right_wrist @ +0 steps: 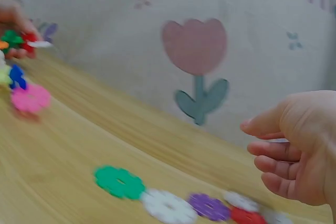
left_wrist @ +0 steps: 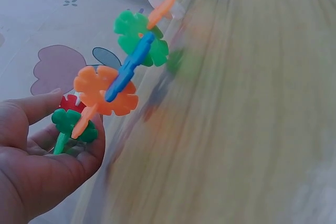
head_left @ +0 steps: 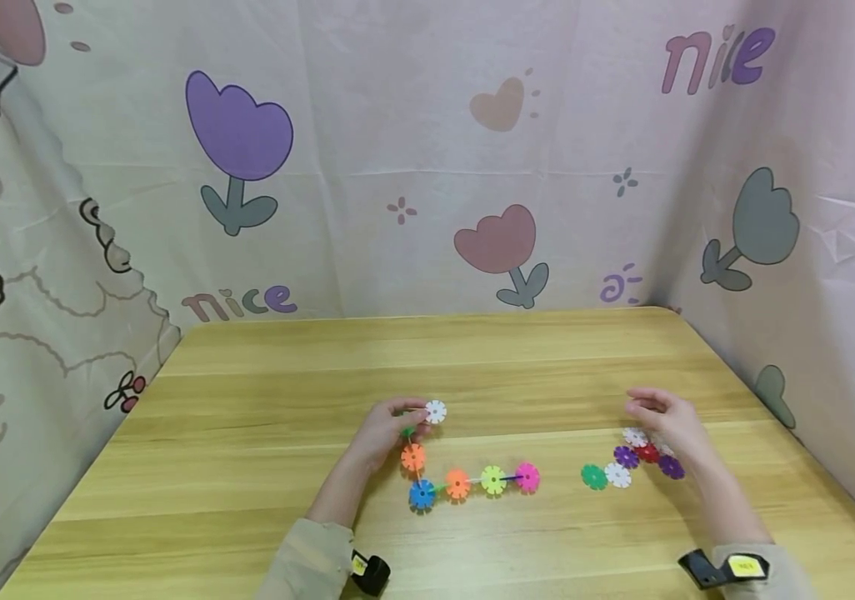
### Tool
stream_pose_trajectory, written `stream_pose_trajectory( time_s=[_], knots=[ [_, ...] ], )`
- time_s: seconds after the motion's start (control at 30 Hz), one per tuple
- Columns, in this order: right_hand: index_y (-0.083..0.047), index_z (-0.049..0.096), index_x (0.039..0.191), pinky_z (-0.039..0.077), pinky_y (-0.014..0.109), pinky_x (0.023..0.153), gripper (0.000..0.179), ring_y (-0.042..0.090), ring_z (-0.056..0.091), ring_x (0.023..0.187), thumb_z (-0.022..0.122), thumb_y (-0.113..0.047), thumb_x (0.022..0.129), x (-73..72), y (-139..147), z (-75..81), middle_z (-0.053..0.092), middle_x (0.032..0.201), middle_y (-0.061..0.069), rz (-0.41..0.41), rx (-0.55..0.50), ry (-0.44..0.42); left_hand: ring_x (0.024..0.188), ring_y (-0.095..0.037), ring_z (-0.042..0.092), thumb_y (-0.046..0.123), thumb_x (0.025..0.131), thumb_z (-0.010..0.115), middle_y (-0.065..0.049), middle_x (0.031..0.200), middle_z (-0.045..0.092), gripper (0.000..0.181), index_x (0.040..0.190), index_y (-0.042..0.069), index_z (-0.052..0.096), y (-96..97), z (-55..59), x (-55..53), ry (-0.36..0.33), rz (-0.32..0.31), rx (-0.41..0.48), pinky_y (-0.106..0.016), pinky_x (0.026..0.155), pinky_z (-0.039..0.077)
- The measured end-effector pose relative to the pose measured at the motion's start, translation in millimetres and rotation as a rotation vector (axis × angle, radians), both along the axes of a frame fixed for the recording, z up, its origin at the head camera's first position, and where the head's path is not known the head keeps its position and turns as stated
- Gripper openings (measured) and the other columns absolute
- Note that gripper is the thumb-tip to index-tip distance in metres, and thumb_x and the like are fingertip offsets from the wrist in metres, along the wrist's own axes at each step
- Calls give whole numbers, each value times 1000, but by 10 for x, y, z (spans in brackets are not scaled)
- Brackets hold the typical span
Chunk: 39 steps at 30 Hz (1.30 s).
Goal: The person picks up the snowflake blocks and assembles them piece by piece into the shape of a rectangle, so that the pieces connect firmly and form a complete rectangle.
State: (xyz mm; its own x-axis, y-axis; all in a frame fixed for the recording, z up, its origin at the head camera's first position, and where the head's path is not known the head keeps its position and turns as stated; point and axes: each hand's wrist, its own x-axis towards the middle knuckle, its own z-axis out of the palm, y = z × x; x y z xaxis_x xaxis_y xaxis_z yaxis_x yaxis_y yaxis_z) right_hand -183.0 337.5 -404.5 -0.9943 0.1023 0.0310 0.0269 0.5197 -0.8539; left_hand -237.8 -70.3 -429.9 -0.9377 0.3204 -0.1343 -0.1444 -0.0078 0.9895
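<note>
My left hand (head_left: 382, 433) pinches one end of an L-shaped chain of interlocking plastic flower discs, near a white disc (head_left: 436, 412). In the left wrist view, a red disc (left_wrist: 71, 103) and a green disc (left_wrist: 67, 121) lie between thumb and fingers. From there the chain runs through orange discs and a blue corner disc (head_left: 422, 495) to a pink disc (head_left: 527, 477). My right hand (head_left: 671, 421) hovers over loose discs, its fingers loosely bent with nothing between them. Beneath and beside it lie a red disc (head_left: 647, 452), purple discs (head_left: 626, 457), white discs (head_left: 618, 476) and a green disc (head_left: 594, 477).
Everything lies on a wood-grain table (head_left: 247, 467). A printed cloth (head_left: 367, 108) with tulips and lettering hangs behind the table and along both sides. Each wrist wears a black camera band, such as the one on the right (head_left: 705, 571).
</note>
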Motion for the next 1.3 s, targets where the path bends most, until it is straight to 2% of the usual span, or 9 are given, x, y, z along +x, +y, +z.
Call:
stream_pose_trajectory(
  time_s=[0.1, 0.23, 0.4, 0.6, 0.9, 0.97, 1.0, 1.17, 1.3],
  knots=[
    [13, 46, 124, 47, 19, 71, 52, 0, 54, 82, 60, -25, 92, 50, 134, -17, 62, 102, 10, -10, 65, -24, 75, -19, 61, 3, 92, 55, -12, 89, 62, 28, 116, -12, 55, 4, 3, 2, -1, 0, 0, -29, 65, 49],
    [13, 49, 121, 46, 23, 65, 53, 11, 52, 81, 62, -28, 90, 73, 246, -64, 61, 103, 18, 3, 179, -76, 74, -17, 61, 6, 92, 56, -11, 89, 62, 29, 116, -10, 56, 9, -3, 16, 11, 9, 0, -28, 64, 49],
    [13, 53, 115, 44, 26, 61, 51, 19, 49, 79, 68, -26, 85, 71, 287, -140, 58, 96, 13, 53, 257, -138, 73, -17, 61, 6, 92, 56, -11, 88, 62, 28, 115, -10, 56, 4, -19, 28, 22, 5, 6, -27, 63, 49],
    [11, 56, 110, 42, 30, 66, 44, 21, 48, 81, 70, -21, 83, 59, 280, -188, 56, 93, 11, 92, 311, -144, 74, -17, 61, 7, 92, 56, -11, 87, 63, 29, 115, -9, 56, -6, -36, 17, 11, 4, 6, -27, 64, 49],
    [8, 56, 103, 41, 30, 64, 35, 20, 48, 78, 70, -16, 82, 48, 247, -192, 55, 89, 9, 142, 287, -152, 75, -18, 61, 6, 92, 56, -11, 89, 62, 29, 116, -9, 56, -14, -3, 17, 8, 3, -6, -28, 65, 49],
    [7, 54, 102, 41, 29, 63, 34, 20, 47, 77, 70, -15, 82, 54, 234, -183, 54, 89, 9, 141, 277, -158, 74, -18, 61, 6, 92, 56, -11, 88, 62, 28, 116, -9, 56, -15, 0, 21, 10, 3, -10, -27, 64, 49],
    [7, 53, 101, 41, 28, 62, 33, 20, 47, 75, 70, -14, 82, 54, 229, -183, 53, 87, 9, 137, 269, -161, 74, -17, 61, 7, 92, 56, -11, 88, 62, 28, 115, -8, 57, -14, -33, 3, 10, 6, -11, -27, 64, 49],
    [6, 50, 99, 40, 25, 52, 27, 16, 46, 64, 67, -7, 82, 64, 206, -169, 52, 79, 7, 106, 215, -179, 74, -17, 61, 7, 91, 57, -11, 88, 62, 28, 115, -8, 57, -9, -19, 16, 8, 16, -13, -27, 64, 49],
    [8, 51, 104, 40, 25, 50, 30, 15, 47, 61, 65, -10, 84, 64, 172, -133, 54, 79, 7, 86, 221, -193, 74, -18, 61, 8, 92, 57, -11, 88, 63, 29, 116, -8, 57, -6, -5, 26, 6, 18, -12, -27, 63, 49]
  ],
)
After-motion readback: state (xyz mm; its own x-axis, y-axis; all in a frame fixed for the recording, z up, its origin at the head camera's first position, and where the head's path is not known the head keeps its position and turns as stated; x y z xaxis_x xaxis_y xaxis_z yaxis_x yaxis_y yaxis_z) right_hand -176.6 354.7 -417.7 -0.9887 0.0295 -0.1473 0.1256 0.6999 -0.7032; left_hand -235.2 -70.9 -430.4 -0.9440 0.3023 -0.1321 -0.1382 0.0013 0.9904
